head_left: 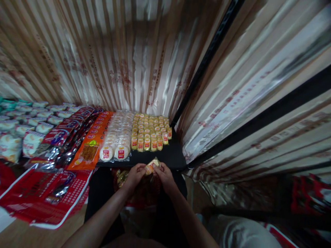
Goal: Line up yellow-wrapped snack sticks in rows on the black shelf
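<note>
A small yellow wrapped snack (152,166) with an orange-red label is pinched between my two hands, just in front of the table edge. My left hand (136,175) grips its left end and my right hand (163,175) its right end. Beyond them, rows of similar yellow snack packets (150,132) stand on the black table (160,156). Left of these lie columns of round white crackers (115,141) in clear wrapping. Below my hands, more gold-wrapped packets (121,177) show dimly in a container partly hidden by my arms.
Farther left are an orange snack packet (90,144), dark red shiny packets (68,129) and several white bags (33,137). A red bag (49,196) hangs over the front edge. Striped curtains (116,51) and a black pole (204,65) enclose the back and right.
</note>
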Tool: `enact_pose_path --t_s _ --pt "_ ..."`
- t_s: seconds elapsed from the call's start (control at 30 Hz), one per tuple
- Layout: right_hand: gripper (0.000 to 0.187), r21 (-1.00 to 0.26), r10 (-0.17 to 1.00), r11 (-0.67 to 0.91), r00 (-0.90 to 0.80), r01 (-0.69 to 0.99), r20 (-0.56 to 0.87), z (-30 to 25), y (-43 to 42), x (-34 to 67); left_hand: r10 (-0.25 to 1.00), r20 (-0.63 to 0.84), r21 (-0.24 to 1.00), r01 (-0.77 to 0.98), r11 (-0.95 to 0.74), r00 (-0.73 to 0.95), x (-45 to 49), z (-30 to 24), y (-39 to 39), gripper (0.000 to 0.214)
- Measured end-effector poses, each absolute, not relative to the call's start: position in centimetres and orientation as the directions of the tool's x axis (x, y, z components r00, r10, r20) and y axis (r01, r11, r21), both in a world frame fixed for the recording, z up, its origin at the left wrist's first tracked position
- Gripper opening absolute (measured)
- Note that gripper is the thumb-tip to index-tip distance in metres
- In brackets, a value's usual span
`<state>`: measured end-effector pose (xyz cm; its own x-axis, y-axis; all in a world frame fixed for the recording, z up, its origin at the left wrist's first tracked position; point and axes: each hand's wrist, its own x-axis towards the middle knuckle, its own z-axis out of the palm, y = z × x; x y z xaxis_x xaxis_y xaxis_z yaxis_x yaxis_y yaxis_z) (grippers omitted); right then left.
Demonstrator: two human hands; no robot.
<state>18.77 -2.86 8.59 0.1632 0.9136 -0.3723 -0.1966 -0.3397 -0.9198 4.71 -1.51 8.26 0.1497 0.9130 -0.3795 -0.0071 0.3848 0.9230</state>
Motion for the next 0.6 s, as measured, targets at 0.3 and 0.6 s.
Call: enact_pose_path --t_s 0.3,0.6 --pt "0.045 -0.964 0.934 -0.203 0.331 0.172 -0.138 6.5 -2.6 20.6 0.948 -0.298 0.948 0.151 0.28 0.113 7.6 8.9 0.8 0.032" --pt "0.039 -0.523 0.916 0.31 -0.104 0.794 0.387 6.1 -2.1 24.1 0.942 -0.194 0.834 0.552 0.011 0.274 9.4 10.0 4.4 0.026"
